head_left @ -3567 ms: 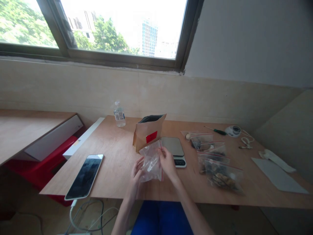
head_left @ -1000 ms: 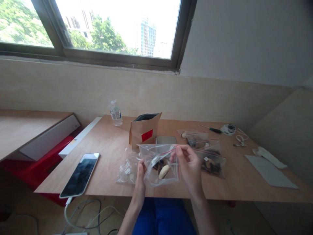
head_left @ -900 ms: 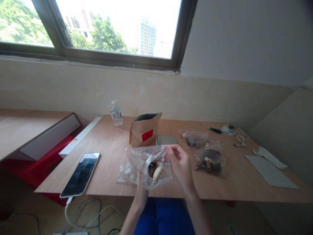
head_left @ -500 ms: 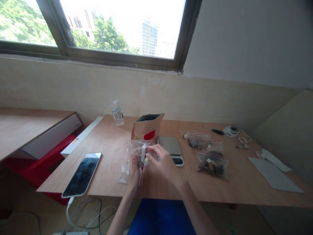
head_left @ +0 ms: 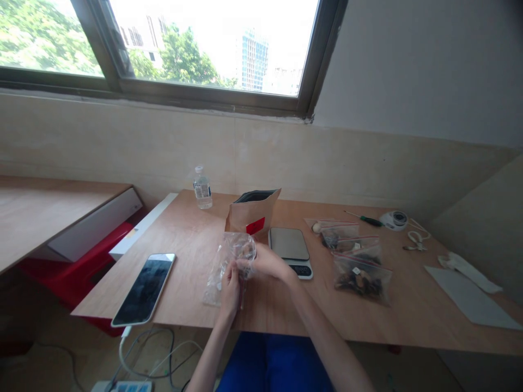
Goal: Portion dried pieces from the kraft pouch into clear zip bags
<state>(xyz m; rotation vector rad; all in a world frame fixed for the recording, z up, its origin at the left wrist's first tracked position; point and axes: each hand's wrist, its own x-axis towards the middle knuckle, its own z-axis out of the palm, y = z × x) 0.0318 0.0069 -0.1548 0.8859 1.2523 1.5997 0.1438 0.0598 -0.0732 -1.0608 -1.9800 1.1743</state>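
A clear plastic bag [head_left: 216, 280] lies crumpled over the near middle of the table, its upper part raised between my hands. My left hand [head_left: 230, 286] is closed, pinching the bag from the left. My right hand [head_left: 265, 261] reaches in from the right, its fingers covered by the clear plastic near the bag's mouth. What those fingers hold, if anything, cannot be made out. Just behind stands an open brown paper pouch [head_left: 239, 218] with a red label. To the right of the pouch, beside my right hand, sits a kitchen scale [head_left: 289, 243] with nothing on its plate.
Several zip bags of dried pieces [head_left: 362, 280] lie to the right. Farther back are a screwdriver [head_left: 371, 221] and a white dome camera [head_left: 394, 220]. White sheets [head_left: 469, 294] rest at the far right. A phone [head_left: 145, 288] with a cable and a water bottle [head_left: 202, 190] stand left.
My right hand's fingers have moved from above the bag's opening into the plastic. The pale piece at its fingertips is no longer visible. The view has shifted slightly left.
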